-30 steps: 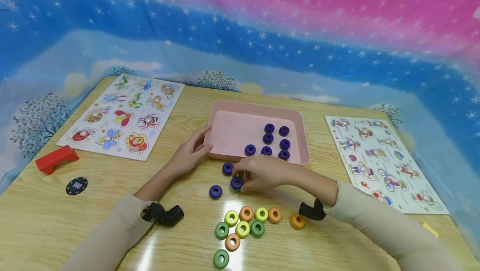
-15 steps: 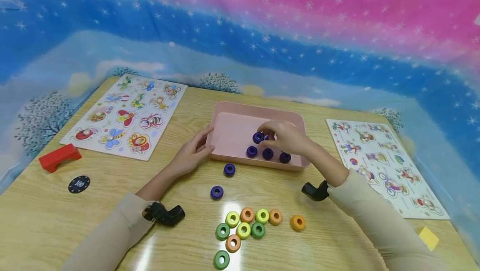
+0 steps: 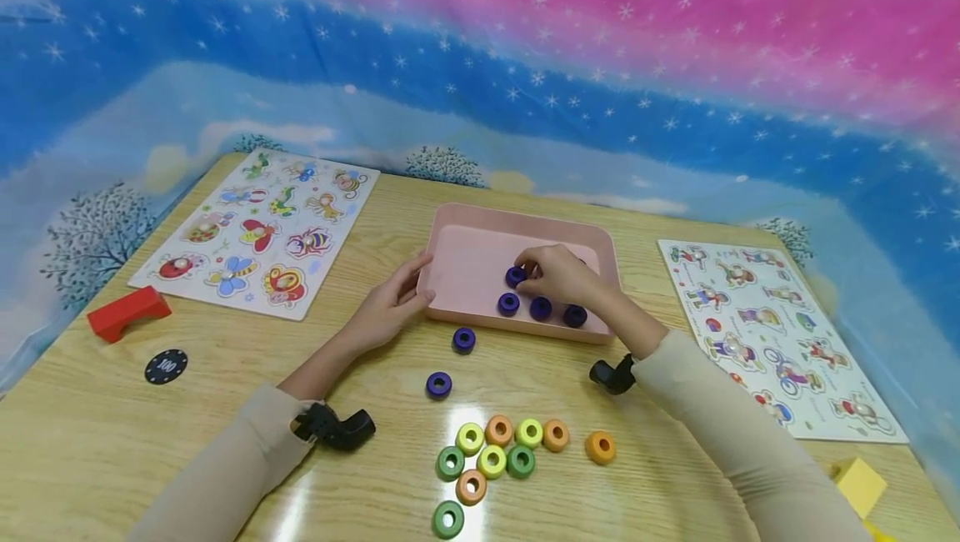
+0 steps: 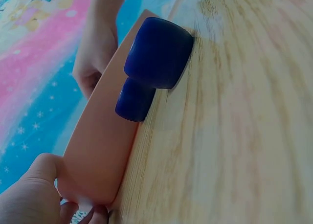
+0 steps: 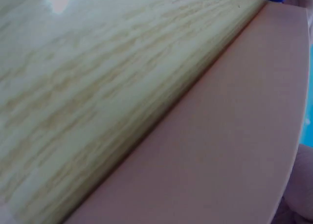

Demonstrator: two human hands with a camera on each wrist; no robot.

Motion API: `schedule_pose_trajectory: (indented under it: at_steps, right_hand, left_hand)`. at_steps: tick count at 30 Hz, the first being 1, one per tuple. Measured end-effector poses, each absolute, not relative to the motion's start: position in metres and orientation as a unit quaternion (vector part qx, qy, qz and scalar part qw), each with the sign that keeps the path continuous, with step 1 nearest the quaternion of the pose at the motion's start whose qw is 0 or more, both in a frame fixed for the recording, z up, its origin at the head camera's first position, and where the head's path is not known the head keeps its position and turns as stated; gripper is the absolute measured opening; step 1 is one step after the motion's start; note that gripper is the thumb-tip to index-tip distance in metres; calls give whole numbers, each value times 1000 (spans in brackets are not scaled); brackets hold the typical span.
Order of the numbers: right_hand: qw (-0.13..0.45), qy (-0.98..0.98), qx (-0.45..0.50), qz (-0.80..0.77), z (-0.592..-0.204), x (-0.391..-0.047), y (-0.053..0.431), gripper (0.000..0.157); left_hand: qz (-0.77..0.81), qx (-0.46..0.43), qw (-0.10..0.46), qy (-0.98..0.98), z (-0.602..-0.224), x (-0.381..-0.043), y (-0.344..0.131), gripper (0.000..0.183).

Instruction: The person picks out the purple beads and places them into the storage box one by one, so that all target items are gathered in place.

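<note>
My left hand (image 3: 382, 308) holds the left front corner of a pink tray (image 3: 480, 207); in the left wrist view its thumb (image 4: 46, 168) lies by the rim with fingers below. Over the tray's floor, my right hand (image 3: 558, 275) pinches a dark purple ring bead (image 3: 514, 277) between thumb and fingers. A row of purple beads (image 3: 540, 308) stands along the tray's front side, and my right hand hides others behind it. On the table in front of the tray lie two more purple beads, one nearer the tray (image 3: 463, 340) and one farther out (image 3: 438, 385).
Green, yellow and orange ring beads (image 3: 491, 461) cluster near the table's front, with one orange bead (image 3: 601, 448) apart. Picture puzzle boards flank the tray, left (image 3: 255, 233) and right (image 3: 780, 342). A red block (image 3: 129, 314), black chip (image 3: 166, 366) and yellow block (image 3: 860, 486) lie outward.
My right hand took a purple bead from the table in front of the tray and carried it up and over into the tray. My left hand stays at the tray's corner.
</note>
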State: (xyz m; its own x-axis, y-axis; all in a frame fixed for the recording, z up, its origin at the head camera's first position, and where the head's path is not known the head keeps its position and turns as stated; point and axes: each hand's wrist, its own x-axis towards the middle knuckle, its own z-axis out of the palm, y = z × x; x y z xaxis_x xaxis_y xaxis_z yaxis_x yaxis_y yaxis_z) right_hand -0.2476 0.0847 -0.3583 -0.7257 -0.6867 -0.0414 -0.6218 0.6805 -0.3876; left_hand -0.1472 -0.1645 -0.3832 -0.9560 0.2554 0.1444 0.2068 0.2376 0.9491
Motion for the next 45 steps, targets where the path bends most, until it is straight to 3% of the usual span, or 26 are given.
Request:
schedule_pose_trajectory:
  at_steps: [5,10,18,22,35,45]
  right_hand:
    - [73,911,-363,-180,-349,-241,86,40]
    - [61,880,-423,-208,-329,-222,81,32]
    - [212,806,-518,-192,-323,-179,60,33]
    - [245,782,-545,-177,-331,-168,48,35]
    - [220,757,-603,-125,-359,-156,22,32]
    - [200,779,-575,-148,-341,-158,39,27]
  left_hand:
    - [598,140,23,789,-383,-147,-165,50]
    - [598,136,20,790,-382,-148,-166,50]
    - [596,134,24,791,-382,-148,-167,49]
    - [593,138,26,793,-381,-148,-166,49]
    - [591,138,26,795,-381,-148,-164,50]
    - [594,139,27,792,-381,-148,-164,49]
